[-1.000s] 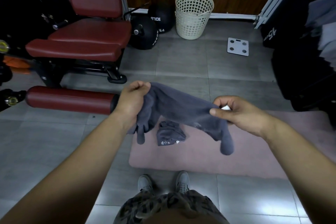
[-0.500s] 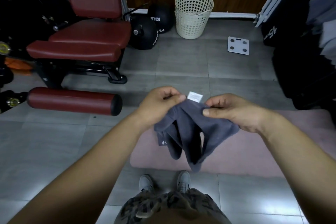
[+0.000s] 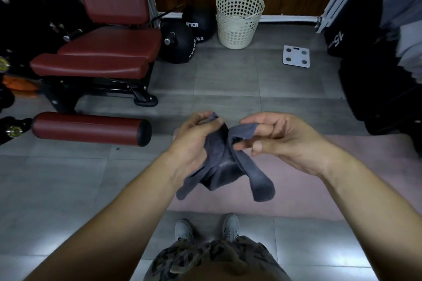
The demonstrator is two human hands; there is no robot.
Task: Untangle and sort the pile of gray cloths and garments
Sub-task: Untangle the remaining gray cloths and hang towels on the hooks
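A dark gray cloth (image 3: 225,166) hangs bunched between both hands above the pink mat (image 3: 319,180). My left hand (image 3: 194,141) grips its left part, with one corner poking out above the fingers. My right hand (image 3: 276,139) holds the upper right edge, the cloth draped over its fingers and the thumb beneath. Two ends of the cloth dangle below. The smaller gray garment seen earlier on the mat is hidden behind the held cloth.
A red padded gym bench (image 3: 102,52) and its roller pad (image 3: 91,129) stand at the left. Two black medicine balls (image 3: 180,43), a cream laundry basket (image 3: 238,17) and a white scale (image 3: 296,56) lie further back. Dark equipment and gray garments (image 3: 406,36) fill the right side.
The hands came together from a wide stretch, so the cloth went from spread out to folded and bunched. The white label seen half a second ago is out of sight.
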